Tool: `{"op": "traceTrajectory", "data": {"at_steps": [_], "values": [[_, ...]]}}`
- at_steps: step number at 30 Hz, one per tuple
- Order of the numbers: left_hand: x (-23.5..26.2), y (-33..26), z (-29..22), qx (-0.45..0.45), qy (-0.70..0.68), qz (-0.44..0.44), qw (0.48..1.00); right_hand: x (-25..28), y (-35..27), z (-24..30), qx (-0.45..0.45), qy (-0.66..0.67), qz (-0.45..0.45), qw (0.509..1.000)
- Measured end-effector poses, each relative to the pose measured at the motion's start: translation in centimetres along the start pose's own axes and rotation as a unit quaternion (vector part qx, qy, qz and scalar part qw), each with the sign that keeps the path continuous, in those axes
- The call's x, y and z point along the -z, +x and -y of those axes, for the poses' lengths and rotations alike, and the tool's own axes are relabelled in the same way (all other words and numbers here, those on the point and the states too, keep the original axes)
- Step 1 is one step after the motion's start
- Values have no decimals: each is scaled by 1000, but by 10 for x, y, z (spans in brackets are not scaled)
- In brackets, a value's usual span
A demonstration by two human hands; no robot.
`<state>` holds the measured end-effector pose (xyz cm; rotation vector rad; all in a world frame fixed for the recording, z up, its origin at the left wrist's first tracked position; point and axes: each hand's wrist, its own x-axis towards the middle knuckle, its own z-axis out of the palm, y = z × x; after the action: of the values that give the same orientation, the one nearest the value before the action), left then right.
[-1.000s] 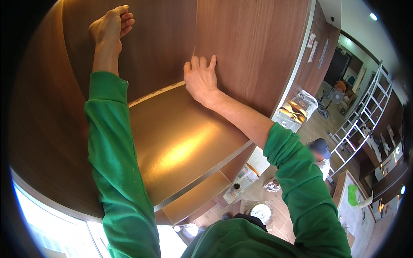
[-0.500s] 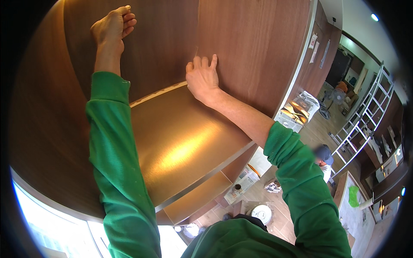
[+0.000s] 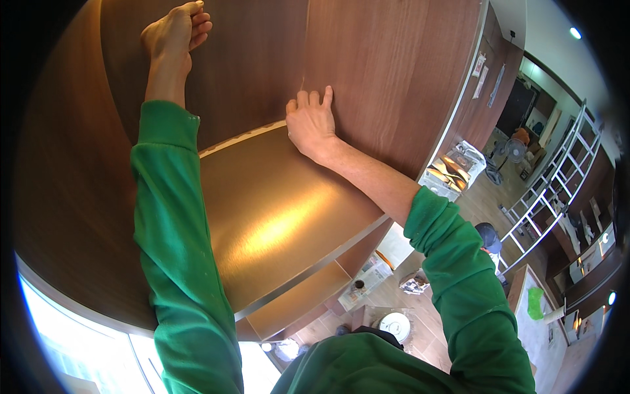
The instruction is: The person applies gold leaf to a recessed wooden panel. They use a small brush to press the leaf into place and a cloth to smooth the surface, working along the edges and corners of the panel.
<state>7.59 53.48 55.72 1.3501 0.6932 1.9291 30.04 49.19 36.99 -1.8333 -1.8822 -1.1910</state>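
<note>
Raised at the top left, my left hand point(image 3: 172, 29) is closed, fingers curled and thumb tip up, before the dark wood back panel point(image 3: 243, 59). A small pale spot shows at its thumb tip; what it holds, if anything, I cannot make out. My right hand point(image 3: 311, 123) rests at the panel above the rear of a brushed gold shelf point(image 3: 289, 177). Its fingers are bent, with the outermost one stretched up. A thin pale sliver point(image 3: 302, 83) shows just above these fingers, whose tips are hidden. Along the shelf's rear edge runs a pale uneven strip point(image 3: 243, 136).
A curved dark wood side wall point(image 3: 59, 164) stands on my left. Below the shelf is another gold board point(image 3: 298, 302). A white round bucket lid point(image 3: 396, 327) is on the floor below. To the right are a person in a dark cap point(image 3: 488, 236), a ladder point(image 3: 551, 190) and a fan point(image 3: 515, 151).
My left hand has risen slightly, toward the top edge of the view. My right hand stays almost in place at the panel. The person in the cap has shifted slightly.
</note>
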Motion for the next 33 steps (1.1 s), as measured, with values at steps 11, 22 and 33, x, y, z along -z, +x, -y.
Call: {"op": "traceTrajectory", "data": {"at_steps": [11,22,33], "values": [[1,4,4,3,-5,-3,1000,3,-5,4,3,30,78,997],[-7,-20,-10,-35,-68,-15,997,76,26,-26,-39,219,132,966],[-9,-28,-21,-19,-38,-37,998,70,78,-73,-81,308,173,932]]}}
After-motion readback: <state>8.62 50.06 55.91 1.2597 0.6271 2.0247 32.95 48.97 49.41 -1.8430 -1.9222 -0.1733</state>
